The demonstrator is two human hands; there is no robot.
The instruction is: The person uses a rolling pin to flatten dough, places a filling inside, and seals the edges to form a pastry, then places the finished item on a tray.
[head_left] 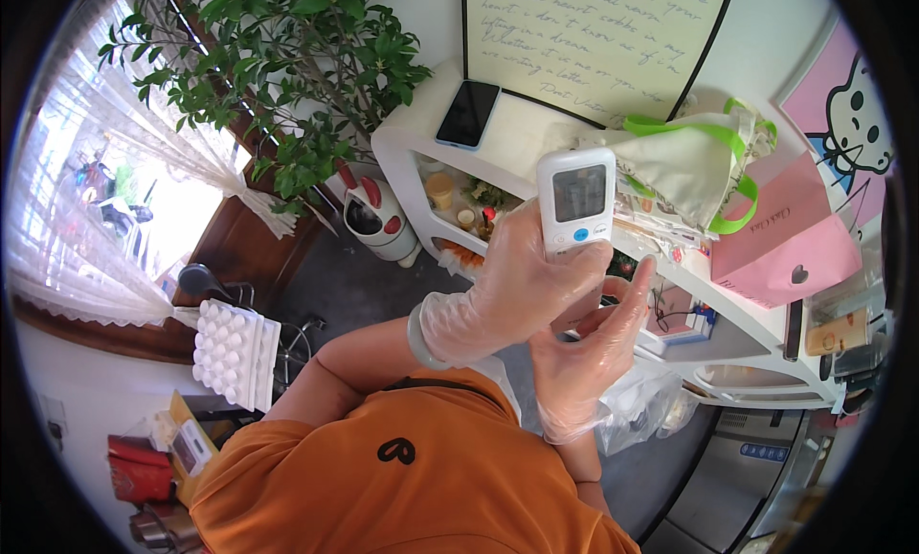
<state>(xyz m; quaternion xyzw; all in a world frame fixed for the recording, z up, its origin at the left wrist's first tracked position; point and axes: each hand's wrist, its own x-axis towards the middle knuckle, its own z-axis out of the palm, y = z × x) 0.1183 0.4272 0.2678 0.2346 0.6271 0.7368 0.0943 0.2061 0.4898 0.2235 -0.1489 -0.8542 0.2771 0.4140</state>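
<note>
My left hand (507, 291), in a clear plastic glove, is closed around a white remote control (578, 200). The remote stands upright with its grey screen and small buttons facing me; my thumb lies across its lower part. Just below and to the right is my right hand (586, 367), also in a clear glove. Its index finger points up beside the remote and the other fingers are loosely bent and apart. I see nothing held in it, though the left hand hides the space between the two hands in part.
Ahead stands a white shelf unit (402, 123) bearing a dark-screened phone (468, 113), a cream bag with green handles (675, 166) and a pink paper bag (790, 243). A leafy plant (287, 66) in a white pot (388, 224) is by the curtained window; white egg trays (235, 353) stand left.
</note>
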